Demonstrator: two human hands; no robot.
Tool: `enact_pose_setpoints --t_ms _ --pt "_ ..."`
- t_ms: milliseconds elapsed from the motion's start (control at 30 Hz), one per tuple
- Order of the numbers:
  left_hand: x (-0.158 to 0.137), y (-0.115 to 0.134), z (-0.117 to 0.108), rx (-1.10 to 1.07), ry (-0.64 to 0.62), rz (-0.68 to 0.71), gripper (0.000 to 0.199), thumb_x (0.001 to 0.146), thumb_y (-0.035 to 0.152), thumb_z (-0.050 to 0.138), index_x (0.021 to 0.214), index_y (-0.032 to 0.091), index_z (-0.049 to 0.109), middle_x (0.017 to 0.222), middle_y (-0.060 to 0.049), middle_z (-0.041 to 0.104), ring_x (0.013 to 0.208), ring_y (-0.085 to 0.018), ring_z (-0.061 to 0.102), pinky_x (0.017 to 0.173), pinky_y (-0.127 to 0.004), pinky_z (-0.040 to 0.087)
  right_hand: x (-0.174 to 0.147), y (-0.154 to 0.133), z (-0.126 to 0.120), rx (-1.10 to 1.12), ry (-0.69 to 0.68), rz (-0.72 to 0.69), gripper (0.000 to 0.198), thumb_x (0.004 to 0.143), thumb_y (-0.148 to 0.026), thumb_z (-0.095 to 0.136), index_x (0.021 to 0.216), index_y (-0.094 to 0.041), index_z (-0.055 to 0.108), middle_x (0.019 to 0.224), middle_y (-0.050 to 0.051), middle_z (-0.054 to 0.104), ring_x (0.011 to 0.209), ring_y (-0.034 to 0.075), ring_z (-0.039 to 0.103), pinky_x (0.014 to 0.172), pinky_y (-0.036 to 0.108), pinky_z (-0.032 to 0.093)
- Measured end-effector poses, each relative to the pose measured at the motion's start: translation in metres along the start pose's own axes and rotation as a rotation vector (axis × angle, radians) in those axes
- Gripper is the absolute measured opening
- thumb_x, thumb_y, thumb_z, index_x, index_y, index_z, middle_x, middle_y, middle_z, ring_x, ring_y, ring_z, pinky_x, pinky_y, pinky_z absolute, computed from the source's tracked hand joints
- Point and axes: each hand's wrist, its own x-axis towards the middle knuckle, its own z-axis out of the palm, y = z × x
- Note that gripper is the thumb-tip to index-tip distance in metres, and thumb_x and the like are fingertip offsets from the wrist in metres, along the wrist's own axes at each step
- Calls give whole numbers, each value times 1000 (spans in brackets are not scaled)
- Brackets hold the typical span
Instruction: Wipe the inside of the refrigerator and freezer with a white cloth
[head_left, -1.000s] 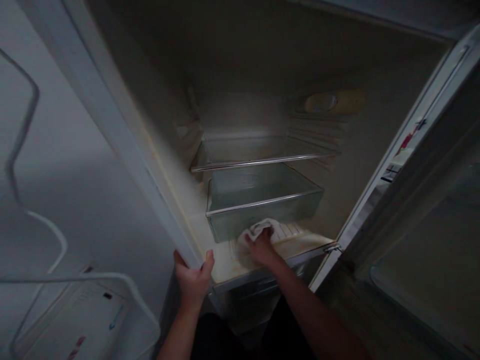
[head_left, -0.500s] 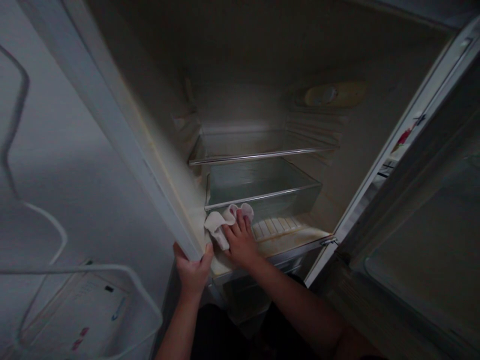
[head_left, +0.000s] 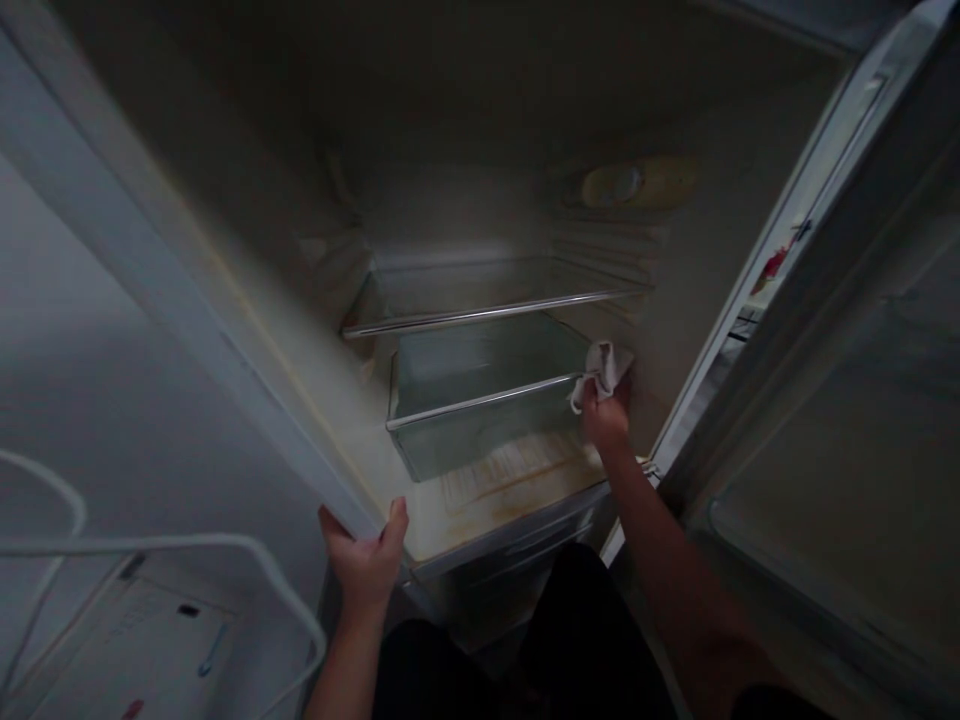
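In front of me stands an open refrigerator [head_left: 292, 400] with a stained interior. My left hand [head_left: 364, 560] grips the lower left edge of its body, thumb on the inner side and fingers round the outside. My right hand [head_left: 609, 415] is closed on a crumpled white cloth [head_left: 606, 365], which is at the right front corner of the clear crisper drawer [head_left: 480, 440], close to the right inner wall. Whether the cloth touches drawer or wall I cannot tell. Brown stains mark the compartment floor [head_left: 517, 490] beneath the drawer.
A glass shelf [head_left: 495, 310] with a metal front strip lies above the drawer. The yellowed lamp cover [head_left: 637, 183] is on the right wall. At right the open door [head_left: 847, 440] stands wide. White bent wire [head_left: 225, 540] fills the lower left, and a lower compartment [head_left: 510, 580] sits before my knees.
My right hand has carried the cloth from the left of the compartment floor across to the drawer's right corner. My left hand keeps its grip, and the view has shifted slightly.
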Motion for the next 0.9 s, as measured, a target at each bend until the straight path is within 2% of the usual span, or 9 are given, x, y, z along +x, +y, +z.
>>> enact_pose_setpoints --t_ms 100,267,400,500,567,633,733,800,900 --pt "0 2 -1 2 -21 10 60 67 42 83 114 17 55 102 -7 64 98 -26 67 106 -52 50 0 17 -10 -125 -19 -17 57 103 -44 35 137 -6 61 143 24 53 145 31 40 119 45 35" --pt "1 6 0 -1 -13 28 59 67 44 82 113 17 56 105 -10 65 95 -27 67 105 -55 51 -32 30 -25 -411 -149 -87 44 90 -27 53 120 0 72 135 29 59 135 35 49 115 47 37" --pt "2 8 0 -8 -3 41 60 65 45 83 111 18 57 107 -11 66 94 -27 67 105 -56 51 -55 35 -34 -502 -250 -142 47 98 -36 50 113 0 75 134 30 61 133 33 52 118 45 32" --pt "1 4 -1 -12 -10 37 61 66 45 83 113 18 57 110 -12 66 96 -28 66 107 -57 50 -66 33 -36 -519 -440 -48 61 104 -48 40 104 -1 78 114 30 69 116 34 64 106 47 41" --pt "0 1 -1 -16 -8 27 61 66 45 84 114 18 57 108 -12 66 95 -28 67 106 -57 50 -74 29 -34 -514 -510 -17 66 106 -52 35 105 -1 78 105 29 71 109 36 67 99 48 44" --pt "-1 -1 -1 -18 -4 6 63 66 45 84 115 17 57 106 -11 66 94 -29 68 104 -57 52 -86 19 -31 -473 -509 -54 64 106 -52 36 121 -3 74 112 28 70 118 40 63 104 53 40" --pt "-2 -2 0 -8 -4 -6 63 66 45 84 116 17 58 104 -11 66 96 -30 69 100 -56 54 -111 -12 -24 -318 -530 -176 61 104 -52 42 149 -12 56 139 22 62 139 47 46 115 65 25" --pt "-2 0 0 0 0 9 61 67 45 83 115 17 58 104 -11 66 95 -29 68 99 -55 55 -132 -44 -20 -165 -585 -280 63 103 -52 44 154 -16 50 147 19 57 148 49 32 117 68 20" --pt "-1 1 0 -18 0 17 60 67 45 83 113 17 56 104 -11 67 92 -27 69 97 -53 57 -165 -98 -13 74 -701 -437 61 102 -53 45 152 -19 53 150 18 54 153 48 21 120 69 18"
